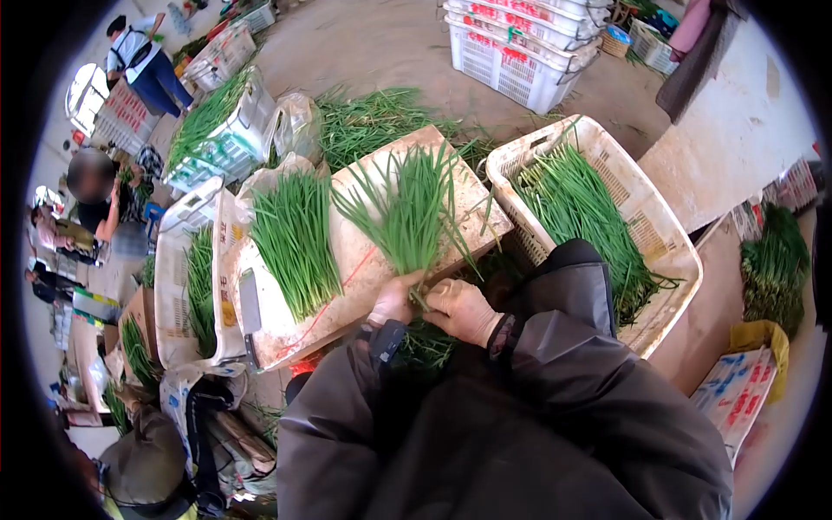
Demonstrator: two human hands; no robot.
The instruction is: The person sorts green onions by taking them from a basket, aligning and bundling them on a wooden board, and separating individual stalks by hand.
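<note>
A loose bunch of garlic chives [407,217] fans out over the board, leaves pointing away from me. My left hand [394,300] is closed around its lower stems at the board's near edge. Just right of it, my right hand [464,310] has its fingers pinched at the stem ends; the exact stems between them are partly hidden. On the stained board [364,269], a neat pile of garlic chives [296,243] lies to the left. A knife [250,312] rests along the board's left edge, its dark handle toward me.
At my right stands a white plastic crate [672,260] holding more chives. Another crate [178,321] is left of the board. Loose chives [381,121] lie on the floor beyond it. Stacked crates [511,65] stand at the back. A person in a cap [143,464] sits at lower left.
</note>
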